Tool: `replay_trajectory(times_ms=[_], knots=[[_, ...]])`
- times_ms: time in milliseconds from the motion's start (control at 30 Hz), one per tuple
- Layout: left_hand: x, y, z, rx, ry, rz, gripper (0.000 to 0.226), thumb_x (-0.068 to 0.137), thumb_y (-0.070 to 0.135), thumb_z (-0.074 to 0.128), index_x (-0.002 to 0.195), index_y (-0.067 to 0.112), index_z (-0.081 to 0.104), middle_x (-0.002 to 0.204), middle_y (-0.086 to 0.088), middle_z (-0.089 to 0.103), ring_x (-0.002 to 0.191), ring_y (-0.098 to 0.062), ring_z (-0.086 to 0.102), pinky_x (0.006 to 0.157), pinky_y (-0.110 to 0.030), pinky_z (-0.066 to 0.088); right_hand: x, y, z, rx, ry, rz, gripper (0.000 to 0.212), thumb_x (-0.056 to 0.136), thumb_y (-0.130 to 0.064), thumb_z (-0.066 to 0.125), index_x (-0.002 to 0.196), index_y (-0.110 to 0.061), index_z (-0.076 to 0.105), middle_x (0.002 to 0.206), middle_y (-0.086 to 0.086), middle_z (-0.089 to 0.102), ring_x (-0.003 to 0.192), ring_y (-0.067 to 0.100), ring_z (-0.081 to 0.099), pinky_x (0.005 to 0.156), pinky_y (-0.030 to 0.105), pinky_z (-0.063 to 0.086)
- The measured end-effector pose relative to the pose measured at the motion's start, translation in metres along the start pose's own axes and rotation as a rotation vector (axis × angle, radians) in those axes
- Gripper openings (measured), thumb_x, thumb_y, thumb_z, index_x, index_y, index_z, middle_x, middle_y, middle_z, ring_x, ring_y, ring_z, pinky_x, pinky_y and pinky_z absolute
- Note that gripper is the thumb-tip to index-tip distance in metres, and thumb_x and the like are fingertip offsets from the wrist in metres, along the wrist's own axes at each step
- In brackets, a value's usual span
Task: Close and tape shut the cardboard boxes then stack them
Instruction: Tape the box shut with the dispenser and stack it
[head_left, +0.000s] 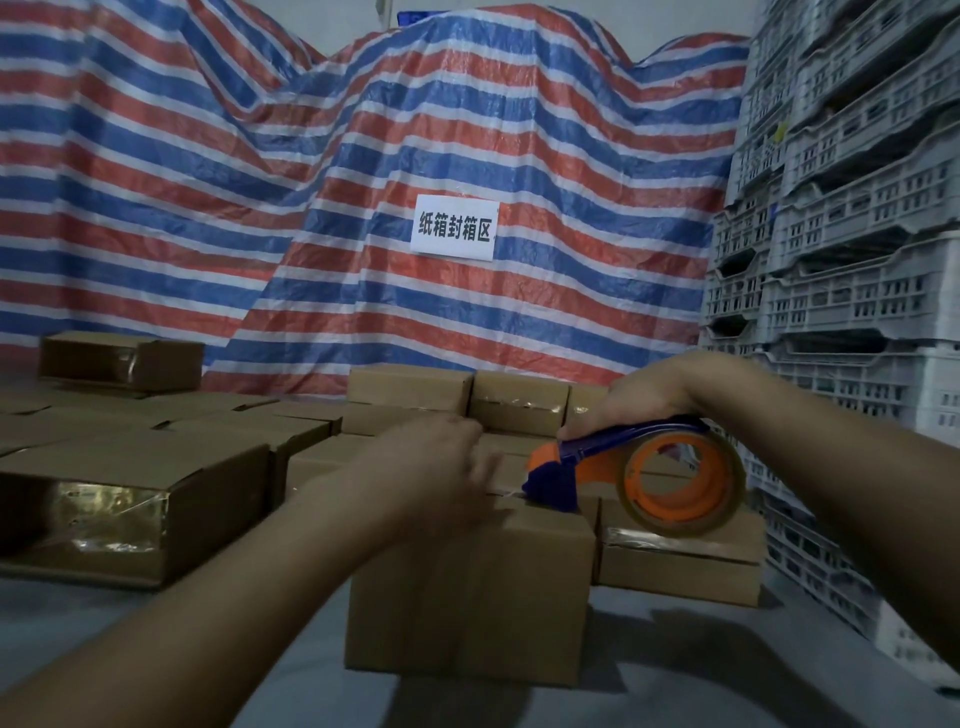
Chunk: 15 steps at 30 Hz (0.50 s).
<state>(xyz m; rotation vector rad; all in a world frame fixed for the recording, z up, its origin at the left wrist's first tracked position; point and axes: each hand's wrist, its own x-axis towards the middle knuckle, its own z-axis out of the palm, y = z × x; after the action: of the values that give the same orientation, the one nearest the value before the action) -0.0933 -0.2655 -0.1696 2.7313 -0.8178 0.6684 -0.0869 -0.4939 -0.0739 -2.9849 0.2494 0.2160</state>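
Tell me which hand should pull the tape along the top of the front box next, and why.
Right. The right hand already grips the tape dispenser, whose blade end sits at the top edge of the front box. The left hand rests on the box top, probably better used to steady it.

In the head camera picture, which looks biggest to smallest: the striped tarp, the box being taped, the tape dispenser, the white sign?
1. Striped tarp
2. Box being taped
3. Tape dispenser
4. White sign
The dispenser is nearer the camera, so the last two are unsure.
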Motion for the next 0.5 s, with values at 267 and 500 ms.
replay_trajectory(times_ms=[267, 500], knots=[[-0.009, 0.000, 0.032, 0.007, -0.098, 0.102, 0.066, 0.091, 0.074, 0.014, 0.123, 0.031, 0.052, 0.119, 0.006, 0.061, 0.103, -0.012, 0.056, 0.090, -0.037, 0.049, -0.002, 0.017, -0.002, 0.159, -0.106, -0.088, 0.049, 0.096, -0.064, 0.049, 0.084, -0.018, 0.063, 0.056, -0.007, 0.063, 0.045, 0.005, 0.057, 0.047, 0.015, 0.047], [-0.011, -0.002, 0.032, 0.028, -0.087, 0.108, 0.079, 0.084, 0.077, 0.006, 0.133, 0.030, 0.048, 0.135, 0.006, 0.055, 0.119, -0.015, 0.053, 0.098, -0.040, 0.046, -0.017, 0.070, -0.017, 0.250, -0.109, -0.042, 0.069, 0.067, -0.077, 0.064, 0.094, -0.014, 0.068, 0.071, 0.002, 0.063, 0.057, 0.014, 0.056, 0.057, 0.023, 0.048]])
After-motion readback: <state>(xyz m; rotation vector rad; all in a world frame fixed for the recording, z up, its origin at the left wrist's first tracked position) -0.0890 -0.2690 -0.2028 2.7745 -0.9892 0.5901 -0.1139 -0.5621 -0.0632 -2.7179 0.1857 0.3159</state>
